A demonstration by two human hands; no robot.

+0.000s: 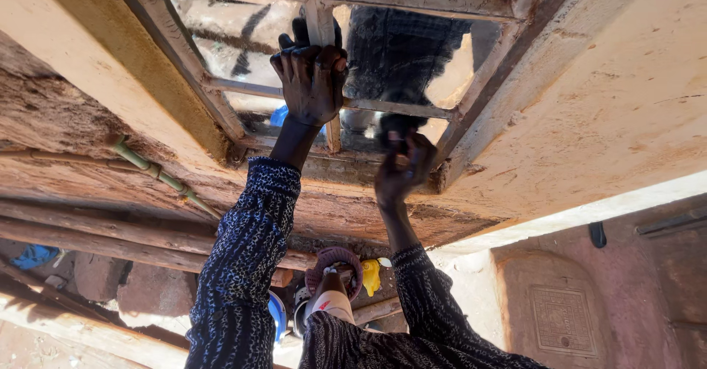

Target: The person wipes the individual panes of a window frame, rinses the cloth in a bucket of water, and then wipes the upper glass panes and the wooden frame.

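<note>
You are looking through the head camera at a window grille [412,1] set in a rough plastered wall [604,96], and both your arms are reaching into it. Your left hand [311,74] is wrapping tightly around the grille's upright bar [322,23], fingers fully curled, holding it where it meets a crossbar [390,107]. Your right hand [401,166] is working lower, at the sill edge near the frame's bottom corner, fingers bunched together as if pinching something small; what it is holding, if anything, is too dark to tell. Beyond the bars another person in dark checked clothing [398,45] is standing close. Under your arms, wooden poles [110,229] are lying across one another, with a yellow object [370,275] and a blue one [278,314] among them. The plaster around the opening is looking flaky and worn, so pulling hard on the bar could be crumbling the seat loose. Your weight seems to be hanging partly on that left grip, and a slip there could be dropping you toward the poles, or jamming your right fingers against the frame.
</note>
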